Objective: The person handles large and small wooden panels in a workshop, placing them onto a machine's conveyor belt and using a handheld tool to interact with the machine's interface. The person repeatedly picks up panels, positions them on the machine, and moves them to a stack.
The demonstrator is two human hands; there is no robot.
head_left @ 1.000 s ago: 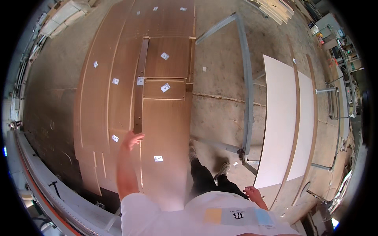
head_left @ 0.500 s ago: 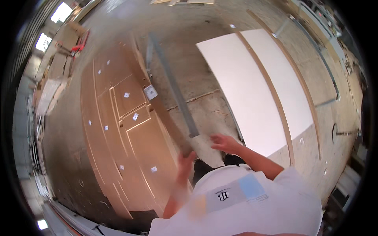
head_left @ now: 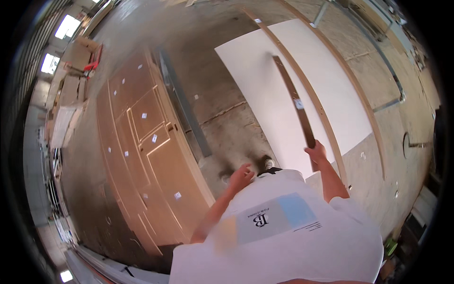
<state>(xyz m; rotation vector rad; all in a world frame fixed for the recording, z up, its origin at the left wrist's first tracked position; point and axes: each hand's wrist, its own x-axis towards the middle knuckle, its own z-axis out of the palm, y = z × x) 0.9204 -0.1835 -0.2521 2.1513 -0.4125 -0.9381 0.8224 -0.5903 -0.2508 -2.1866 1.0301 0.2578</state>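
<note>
My right hand (head_left: pixel 318 151) is closed round the near end of a brown wooden strip (head_left: pixel 303 122). A white label is stuck to the strip, which slants away from me above a large white panel (head_left: pixel 253 71). My left hand (head_left: pixel 242 177) is in front of my body, fingers loosely bent and apart, with nothing in it. To its left lie brown door panels (head_left: pixel 172 173) with raised mouldings and small white labels. Two more wooden strips lie lengthwise at the white panel, one across its middle (head_left: pixel 322 112) and one along its right side (head_left: pixel 351 71).
A grey metal beam (head_left: pixel 187 110) lies beside the door panels, near the bare concrete floor (head_left: pixel 222 90) between them and the white panel. A grey metal frame (head_left: pixel 385 57) stands at the far right. Stacked boards and a red pallet jack (head_left: pixel 93 64) are at the far left.
The labelled strip has gone from the door panels' right edge to over the white panel, now in my right hand. My left hand has come away from the panels toward the middle.
</note>
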